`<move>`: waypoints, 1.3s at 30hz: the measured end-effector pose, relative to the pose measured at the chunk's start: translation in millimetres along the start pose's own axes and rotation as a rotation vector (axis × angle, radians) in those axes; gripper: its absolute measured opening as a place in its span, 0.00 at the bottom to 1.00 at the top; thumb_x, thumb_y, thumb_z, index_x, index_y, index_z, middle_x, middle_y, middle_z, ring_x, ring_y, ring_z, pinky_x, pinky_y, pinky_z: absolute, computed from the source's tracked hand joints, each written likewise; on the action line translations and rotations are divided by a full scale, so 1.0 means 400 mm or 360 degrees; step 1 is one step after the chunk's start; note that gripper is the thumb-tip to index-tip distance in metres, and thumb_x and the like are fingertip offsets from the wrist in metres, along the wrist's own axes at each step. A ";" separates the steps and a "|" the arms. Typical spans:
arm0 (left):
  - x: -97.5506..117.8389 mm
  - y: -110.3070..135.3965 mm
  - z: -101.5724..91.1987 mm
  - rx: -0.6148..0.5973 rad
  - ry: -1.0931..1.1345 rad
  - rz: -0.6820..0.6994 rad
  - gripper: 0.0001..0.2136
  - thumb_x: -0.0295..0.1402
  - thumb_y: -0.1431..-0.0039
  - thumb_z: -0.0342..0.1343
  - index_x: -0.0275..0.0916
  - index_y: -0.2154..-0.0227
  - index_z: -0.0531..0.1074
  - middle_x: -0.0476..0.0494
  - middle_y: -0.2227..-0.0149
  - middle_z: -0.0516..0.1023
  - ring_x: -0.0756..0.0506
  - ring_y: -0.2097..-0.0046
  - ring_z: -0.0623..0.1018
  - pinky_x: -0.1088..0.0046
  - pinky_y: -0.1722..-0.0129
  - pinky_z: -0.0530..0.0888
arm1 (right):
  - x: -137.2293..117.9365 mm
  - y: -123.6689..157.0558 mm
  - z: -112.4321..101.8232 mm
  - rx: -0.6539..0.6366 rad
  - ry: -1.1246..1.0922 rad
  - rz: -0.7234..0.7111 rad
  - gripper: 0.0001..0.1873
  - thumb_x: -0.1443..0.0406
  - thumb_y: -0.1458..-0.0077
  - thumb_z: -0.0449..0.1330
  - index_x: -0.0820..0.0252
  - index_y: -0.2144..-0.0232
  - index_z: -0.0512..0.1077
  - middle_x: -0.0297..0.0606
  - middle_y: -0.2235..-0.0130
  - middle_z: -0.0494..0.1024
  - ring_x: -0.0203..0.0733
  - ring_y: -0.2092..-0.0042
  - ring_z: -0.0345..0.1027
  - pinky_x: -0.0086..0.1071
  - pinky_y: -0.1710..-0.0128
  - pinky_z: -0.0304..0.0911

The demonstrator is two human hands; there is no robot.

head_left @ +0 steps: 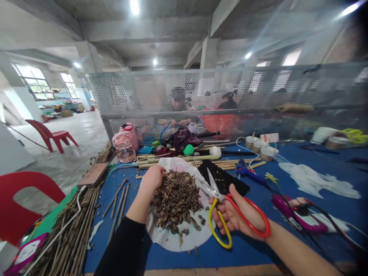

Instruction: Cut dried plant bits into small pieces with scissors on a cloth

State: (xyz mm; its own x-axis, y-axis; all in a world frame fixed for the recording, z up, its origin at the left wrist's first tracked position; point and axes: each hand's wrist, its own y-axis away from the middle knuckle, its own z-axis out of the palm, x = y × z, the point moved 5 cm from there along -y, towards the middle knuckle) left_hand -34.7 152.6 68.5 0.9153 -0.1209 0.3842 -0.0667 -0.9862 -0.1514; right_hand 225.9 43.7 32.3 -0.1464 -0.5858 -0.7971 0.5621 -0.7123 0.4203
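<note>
My right hand (234,214) grips a pair of scissors (227,207) with one red and one yellow handle loop, blades pointing up-left over a heap of dried brown plant bits (176,199). The heap lies on a white cloth (172,239) spread on the blue table (247,249). My left hand (153,177), in a black sleeve, rests curled at the heap's upper-left edge, fingers closed into the dried bits.
Thin sticks (71,234) lie bundled along the table's left edge. A pink-lidded jar (124,145), bamboo rods (178,158), tape rolls (260,147), a purple glue gun (299,218) and white scraps (319,180) surround the work spot. People sit behind a mesh screen (218,96). Red chairs (51,135) stand left.
</note>
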 end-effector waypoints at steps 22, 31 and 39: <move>0.178 0.052 0.000 -0.0090 0.0177 0.0622 0.18 0.36 0.45 0.55 0.44 0.50 0.71 0.42 0.50 0.73 0.41 0.48 0.71 0.66 0.47 0.66 | 0.154 0.057 -0.034 0.0060 -0.0660 -0.0296 0.39 0.33 0.57 0.48 0.58 0.61 0.70 0.42 0.68 0.73 0.44 0.67 0.68 0.38 0.67 0.65; 0.169 0.107 0.088 -0.0088 0.0069 0.0438 0.14 0.27 0.49 0.55 0.40 0.59 0.76 0.39 0.57 0.75 0.40 0.53 0.72 0.63 0.49 0.67 | 0.098 0.072 -0.023 0.0151 -0.0283 -0.0156 0.40 0.32 0.58 0.46 0.59 0.62 0.67 0.38 0.70 0.70 0.38 0.72 0.65 0.32 0.72 0.63; 0.086 0.148 0.027 0.0367 0.0223 -0.0089 0.22 0.44 0.46 0.53 0.42 0.50 0.68 0.34 0.43 0.65 0.31 0.41 0.61 0.44 0.43 0.53 | -0.106 0.004 -0.019 0.0456 0.1809 -0.0186 0.32 0.37 0.50 0.46 0.59 0.79 0.61 0.32 0.79 0.61 0.34 0.77 0.53 0.29 0.76 0.51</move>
State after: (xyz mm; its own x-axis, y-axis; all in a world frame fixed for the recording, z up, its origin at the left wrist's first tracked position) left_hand -2.6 91.2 62.8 0.8500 -0.0975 0.5177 0.0891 -0.9420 -0.3237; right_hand 239.1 70.3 63.6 0.7060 0.0669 -0.7050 0.3690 -0.8845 0.2855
